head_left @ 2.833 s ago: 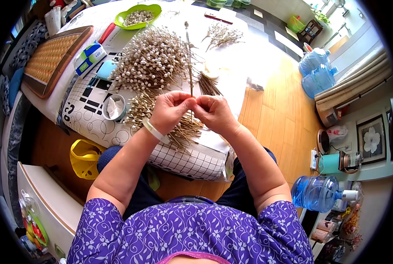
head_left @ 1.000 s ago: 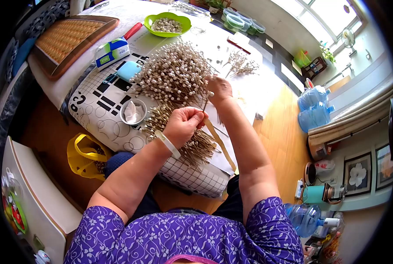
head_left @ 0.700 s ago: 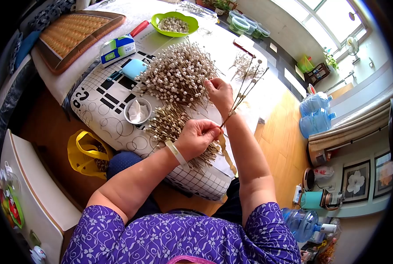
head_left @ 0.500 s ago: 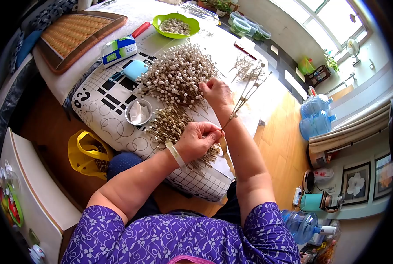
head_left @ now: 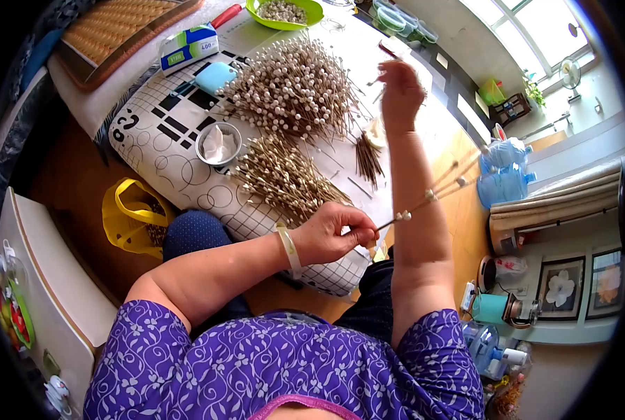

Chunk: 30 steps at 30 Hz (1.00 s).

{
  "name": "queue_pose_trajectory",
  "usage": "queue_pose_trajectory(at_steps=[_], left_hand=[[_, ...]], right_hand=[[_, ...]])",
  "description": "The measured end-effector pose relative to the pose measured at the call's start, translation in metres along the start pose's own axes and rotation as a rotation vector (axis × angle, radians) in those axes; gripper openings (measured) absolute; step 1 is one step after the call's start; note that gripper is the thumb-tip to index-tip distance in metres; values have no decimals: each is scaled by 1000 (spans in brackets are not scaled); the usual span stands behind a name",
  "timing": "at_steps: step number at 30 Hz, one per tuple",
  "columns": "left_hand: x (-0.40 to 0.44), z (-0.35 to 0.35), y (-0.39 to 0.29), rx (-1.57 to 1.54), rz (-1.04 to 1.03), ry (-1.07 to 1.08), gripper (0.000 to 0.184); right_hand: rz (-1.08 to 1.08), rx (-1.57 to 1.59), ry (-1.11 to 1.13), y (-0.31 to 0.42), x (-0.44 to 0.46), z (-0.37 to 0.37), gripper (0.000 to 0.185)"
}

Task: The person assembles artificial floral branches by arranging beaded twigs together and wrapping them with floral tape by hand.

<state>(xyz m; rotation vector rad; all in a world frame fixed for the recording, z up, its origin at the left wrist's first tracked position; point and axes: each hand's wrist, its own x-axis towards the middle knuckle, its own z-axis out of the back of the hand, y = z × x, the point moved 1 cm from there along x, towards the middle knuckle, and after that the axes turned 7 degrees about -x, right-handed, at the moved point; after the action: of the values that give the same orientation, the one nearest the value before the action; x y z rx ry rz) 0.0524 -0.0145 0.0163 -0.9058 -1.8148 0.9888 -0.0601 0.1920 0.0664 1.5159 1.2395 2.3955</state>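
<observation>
My left hand (head_left: 335, 233) pinches the lower end of a thin beaded stem (head_left: 401, 216), whose branches reach right across my right forearm. My right hand (head_left: 401, 87) is stretched out over the far right of the table, fingers bent; whether it holds anything is hidden. A large bunch of white-beaded stems (head_left: 291, 87) lies on the table, with a bunch of smaller buds (head_left: 284, 178) nearer me. Right of them are short brown sticks (head_left: 368, 159) beside a cream roll of tape (head_left: 375, 133).
A cup with white tissue (head_left: 218, 144), a light blue case (head_left: 215, 77) and a tissue pack (head_left: 189, 47) lie on the table's left. A green bowl of beads (head_left: 284, 12) is at the back. A yellow bag (head_left: 134, 218) stands on the floor; water bottles (head_left: 502, 183) are at right.
My right hand has moved from beside the large bunch to the far right of the table. My left hand has shifted slightly down and right, and the beaded stem has tilted over to the right.
</observation>
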Motion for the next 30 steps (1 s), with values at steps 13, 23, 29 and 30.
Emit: queue_pose_trajectory(at_steps=[13,23,29,30], left_hand=[[-29,-40,24,48,81,285,4],[-26,-40,24,77,50,294,6],[-25,-34,23,57,25,267,6],[-24,-34,23,81,-4,272,6]], right_hand=[[-826,-289,572,30,-151,91,18],[-320,-637,852,78,-145,35,22],[-209,-677,806,64,-149,17,19],[-248,-631,790,65,-147,18,19]])
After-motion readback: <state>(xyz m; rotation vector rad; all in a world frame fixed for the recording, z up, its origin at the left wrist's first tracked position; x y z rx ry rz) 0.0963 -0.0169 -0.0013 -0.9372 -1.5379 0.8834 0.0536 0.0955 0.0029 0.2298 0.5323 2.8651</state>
